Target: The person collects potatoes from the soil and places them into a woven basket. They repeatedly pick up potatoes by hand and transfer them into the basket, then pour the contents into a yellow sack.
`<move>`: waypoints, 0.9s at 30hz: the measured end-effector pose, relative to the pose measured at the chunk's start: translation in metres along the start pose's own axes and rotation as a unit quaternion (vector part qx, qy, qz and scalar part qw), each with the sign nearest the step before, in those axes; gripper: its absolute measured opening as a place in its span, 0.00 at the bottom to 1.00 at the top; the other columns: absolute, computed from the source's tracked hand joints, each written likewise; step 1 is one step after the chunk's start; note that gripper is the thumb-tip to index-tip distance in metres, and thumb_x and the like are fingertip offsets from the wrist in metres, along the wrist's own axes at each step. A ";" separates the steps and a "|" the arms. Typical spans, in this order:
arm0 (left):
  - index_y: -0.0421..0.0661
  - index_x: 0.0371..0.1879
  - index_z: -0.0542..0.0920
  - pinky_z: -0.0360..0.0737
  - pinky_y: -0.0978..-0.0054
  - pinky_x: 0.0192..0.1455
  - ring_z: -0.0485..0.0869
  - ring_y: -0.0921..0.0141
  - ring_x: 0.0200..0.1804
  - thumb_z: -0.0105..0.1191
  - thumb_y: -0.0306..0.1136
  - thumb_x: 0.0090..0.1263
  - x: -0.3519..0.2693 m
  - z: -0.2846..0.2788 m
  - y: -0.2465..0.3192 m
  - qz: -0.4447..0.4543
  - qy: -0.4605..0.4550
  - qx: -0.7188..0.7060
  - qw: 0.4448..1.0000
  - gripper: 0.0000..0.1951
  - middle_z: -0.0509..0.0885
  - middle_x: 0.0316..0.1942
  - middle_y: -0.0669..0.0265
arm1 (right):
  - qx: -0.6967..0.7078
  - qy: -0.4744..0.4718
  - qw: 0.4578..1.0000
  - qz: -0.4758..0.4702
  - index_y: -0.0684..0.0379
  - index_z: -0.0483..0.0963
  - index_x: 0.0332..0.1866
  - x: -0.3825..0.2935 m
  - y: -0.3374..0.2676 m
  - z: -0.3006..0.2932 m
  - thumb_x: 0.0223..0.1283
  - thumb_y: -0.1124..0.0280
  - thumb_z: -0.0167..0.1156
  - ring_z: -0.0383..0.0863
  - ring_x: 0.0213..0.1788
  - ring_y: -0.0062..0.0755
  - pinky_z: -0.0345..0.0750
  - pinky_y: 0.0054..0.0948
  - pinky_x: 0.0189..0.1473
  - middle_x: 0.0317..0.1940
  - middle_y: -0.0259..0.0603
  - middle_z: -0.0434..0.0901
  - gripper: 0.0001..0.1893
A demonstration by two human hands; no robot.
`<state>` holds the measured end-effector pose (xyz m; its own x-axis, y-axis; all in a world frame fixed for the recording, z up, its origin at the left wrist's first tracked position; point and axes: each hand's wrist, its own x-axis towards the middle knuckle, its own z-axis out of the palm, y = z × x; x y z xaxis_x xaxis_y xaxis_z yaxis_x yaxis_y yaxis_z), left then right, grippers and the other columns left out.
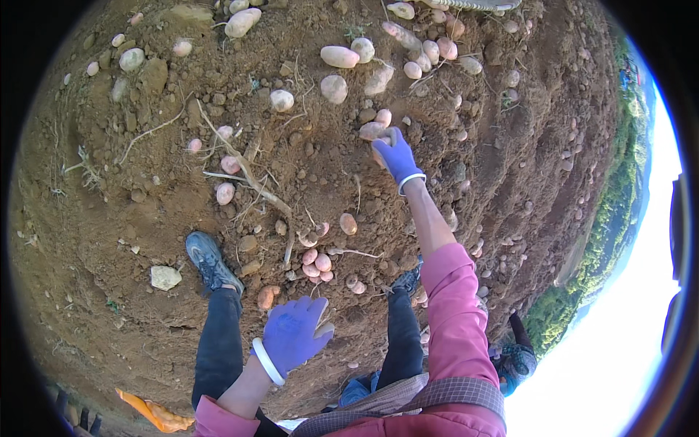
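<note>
My right hand [397, 155], in a purple glove with a white cuff, reaches far out over the soil and is closed around a pinkish potato [378, 159], partly hidden by the fingers. Two more potatoes, one pale and dusty [372, 131] and one pinker [383, 117], lie just beyond its fingertips. Nearer my body hovers my left hand [295, 333], gloved alike, its thumb apart from the fingers and nothing visible in it. Past its fingertips sits a small cluster of pink potatoes [323, 263]. An orange-brown, knobbly potato [267, 297] lies beside that hand.
Dry stalks and roots [267, 194] cross the soil between scattered potatoes [339, 56]. A pale rock [165, 277] lies left of my left shoe [213, 262]. A basket-like rim [480, 5] shows at the top edge. An orange bag [154, 411] lies lower left; another person [516, 360] is at right.
</note>
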<state>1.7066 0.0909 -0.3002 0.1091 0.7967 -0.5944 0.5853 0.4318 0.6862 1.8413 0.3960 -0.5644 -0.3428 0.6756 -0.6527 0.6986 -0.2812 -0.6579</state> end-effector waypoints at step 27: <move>0.45 0.54 0.75 0.75 0.63 0.42 0.80 0.61 0.41 0.59 0.48 0.61 -0.006 -0.057 -0.008 -0.014 0.001 -0.014 1.000 0.26 0.80 0.41 0.60 | -0.241 0.107 0.949 -0.174 0.48 0.62 0.71 0.103 -0.187 0.013 0.51 0.32 0.58 0.60 0.72 0.54 0.57 0.54 0.72 0.71 0.52 0.60 0.44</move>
<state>1.6555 0.1066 -0.2776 0.0920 0.7853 -0.6123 0.5651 0.4651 0.6814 1.6672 0.5091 -0.5139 -0.5055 0.8081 -0.3024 0.7903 0.2930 -0.5381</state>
